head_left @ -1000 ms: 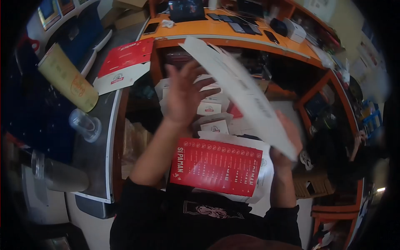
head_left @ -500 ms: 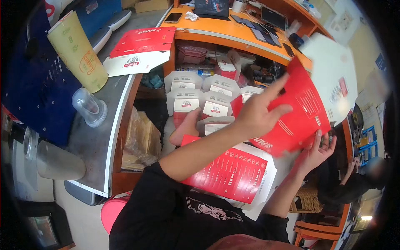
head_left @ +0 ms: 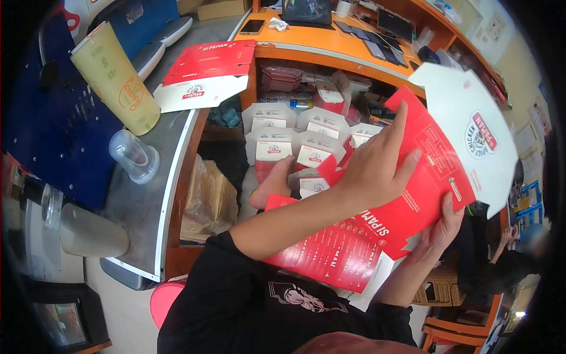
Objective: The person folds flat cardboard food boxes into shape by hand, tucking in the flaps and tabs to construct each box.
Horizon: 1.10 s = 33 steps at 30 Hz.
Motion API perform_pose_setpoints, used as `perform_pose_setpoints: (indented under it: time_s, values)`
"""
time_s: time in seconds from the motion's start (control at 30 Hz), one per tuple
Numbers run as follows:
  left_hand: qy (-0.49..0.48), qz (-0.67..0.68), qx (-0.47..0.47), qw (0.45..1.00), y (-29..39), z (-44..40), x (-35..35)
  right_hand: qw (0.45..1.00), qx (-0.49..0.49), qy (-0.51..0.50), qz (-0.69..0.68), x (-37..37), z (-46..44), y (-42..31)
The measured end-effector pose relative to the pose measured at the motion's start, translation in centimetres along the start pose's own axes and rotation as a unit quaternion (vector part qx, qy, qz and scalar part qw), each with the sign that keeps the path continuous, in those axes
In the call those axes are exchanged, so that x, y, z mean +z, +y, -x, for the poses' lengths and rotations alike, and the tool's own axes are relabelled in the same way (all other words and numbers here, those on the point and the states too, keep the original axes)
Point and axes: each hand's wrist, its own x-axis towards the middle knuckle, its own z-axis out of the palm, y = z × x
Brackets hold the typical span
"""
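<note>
A flat, unfolded food carton [head_left: 421, 177], red with a white printed end, is held up at a slant in front of me. My left hand [head_left: 377, 168] reaches across its red face, index finger and thumb stretched along it and the other fingers partly hidden. At the lower right edge, my right hand [head_left: 443, 227] grips the carton, its thumb on the near side and its fingers behind. Below lies a stack of overlapping red flat cartons [head_left: 330, 259], partly covered by my left forearm.
Several half-formed cartons [head_left: 274, 151] stand beyond a bare foot [head_left: 272, 184]. On the grey counter at left are another flat carton [head_left: 203, 68], a tall stack of yellowish cups [head_left: 121, 82] and clear plastic cups [head_left: 134, 156]. Phones lie on the orange desk [head_left: 321, 44]. A person [head_left: 513, 259] sits at right.
The held carton has swung lower and turned more toward me, showing its white printed end more clearly. My right hand has closed in on its edge. The view has shifted slightly.
</note>
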Motion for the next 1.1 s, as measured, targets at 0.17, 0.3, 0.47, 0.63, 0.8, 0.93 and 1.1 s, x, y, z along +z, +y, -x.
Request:
perform_pose_setpoints:
  time_s: [0.17,0.3,0.47,0.63,0.8,0.93,1.1]
  values:
    - [-0.055,0.313,-0.121,0.940,-1.5,-1.0,0.1,0.988,-0.039,-0.019,0.149,-1.9,0.5,0.2]
    - [-0.009,0.214,-0.070,0.974,-1.3,-0.9,0.1,0.917,-0.052,0.093,0.386,1.8,0.8,0.1]
    - [0.083,0.276,-0.035,0.957,-0.9,-0.5,1.7,0.881,-0.053,0.061,0.466,-1.0,4.4,4.0]
    - [-0.037,0.394,-0.131,0.909,-2.3,-1.0,3.4,0.994,0.075,-0.002,0.086,-5.9,5.2,5.3]
    - [0.047,-0.185,-0.004,0.982,-4.4,1.4,3.7,0.986,0.116,0.124,0.005,-5.5,5.9,5.3]
    - [-0.095,-0.116,-0.104,0.983,-7.7,5.3,4.8,0.980,0.140,0.136,-0.042,-4.5,5.9,5.5]
    - [-0.275,0.314,-0.303,0.857,-9.8,5.0,1.3,0.976,0.181,0.080,0.087,-6.0,5.2,7.6]
